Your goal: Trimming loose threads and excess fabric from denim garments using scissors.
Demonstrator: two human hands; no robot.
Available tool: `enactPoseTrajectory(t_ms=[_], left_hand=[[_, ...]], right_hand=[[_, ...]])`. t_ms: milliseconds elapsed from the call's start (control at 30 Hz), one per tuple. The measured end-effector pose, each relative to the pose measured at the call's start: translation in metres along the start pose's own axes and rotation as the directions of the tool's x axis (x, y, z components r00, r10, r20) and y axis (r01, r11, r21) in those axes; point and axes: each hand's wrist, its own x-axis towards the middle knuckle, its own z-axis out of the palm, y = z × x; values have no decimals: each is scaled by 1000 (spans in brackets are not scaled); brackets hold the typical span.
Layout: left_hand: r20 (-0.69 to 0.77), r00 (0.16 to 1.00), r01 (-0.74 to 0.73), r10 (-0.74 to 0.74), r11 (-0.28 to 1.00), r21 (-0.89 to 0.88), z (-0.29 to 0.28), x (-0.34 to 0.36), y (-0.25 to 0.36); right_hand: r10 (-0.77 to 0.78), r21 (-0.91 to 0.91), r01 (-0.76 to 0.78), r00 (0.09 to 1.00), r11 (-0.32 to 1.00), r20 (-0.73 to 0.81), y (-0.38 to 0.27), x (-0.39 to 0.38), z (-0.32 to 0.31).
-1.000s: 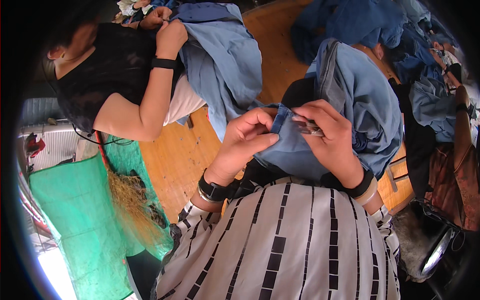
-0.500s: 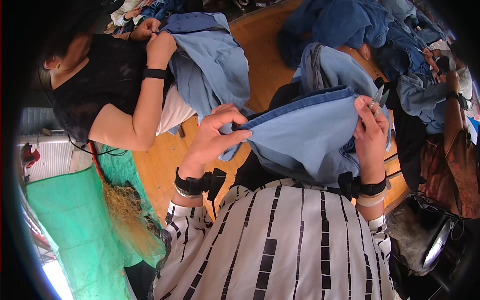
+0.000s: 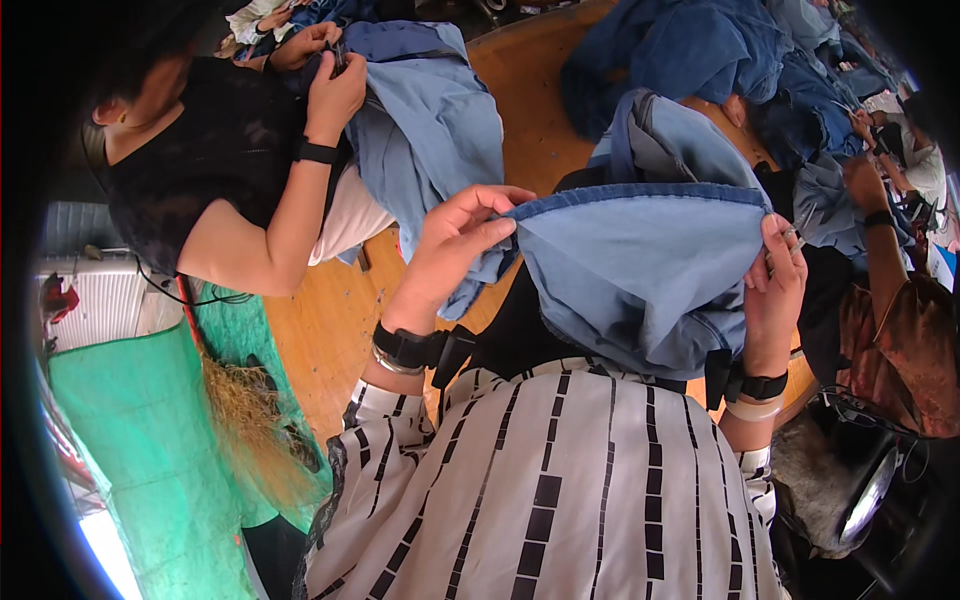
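Observation:
A light-blue denim garment (image 3: 640,255) hangs between my two hands, its darker hem stretched across in a shallow arch. My left hand (image 3: 450,245) pinches the left end of that hem between thumb and fingers. At the opposite end, my right hand (image 3: 776,275) grips the hem's corner and also keeps a small pair of thread snips (image 3: 793,238) in its fingers. Only a bit of the snips' metal shows; the rest is hidden by the hand. The garment's lower folds rest toward my lap, and more of its cloth (image 3: 685,130) lies beyond the hem.
To the left, a person in a black top (image 3: 230,160) handles another denim piece (image 3: 430,130). Dark-blue denim (image 3: 690,50) is heaped on the wooden table (image 3: 535,90). More people work at the right. A straw broom (image 3: 250,430) leans by green sheeting (image 3: 140,430).
My hands have moved farther apart, drawing the hem wider and straighter. The right hand has shifted right and slightly down, and its snips have turned, showing less blade.

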Motion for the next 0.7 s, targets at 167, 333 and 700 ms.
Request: enactPoseTrajectory(t_ms=[167,333,700], left_hand=[[-64,998,3,5,991,134,6,-13,23],[320,928,-347,189,751,562,16,-33,37],[366,928,-153,-71,823,547,20,-65,2]], right_hand=[[2,5,-2,1000,1000,-9,-2,0,-12],[-17,-15,18,999,1000,43,-1,-14,-42],[154,-69,-149,986,986,71,33,-71,-110]])
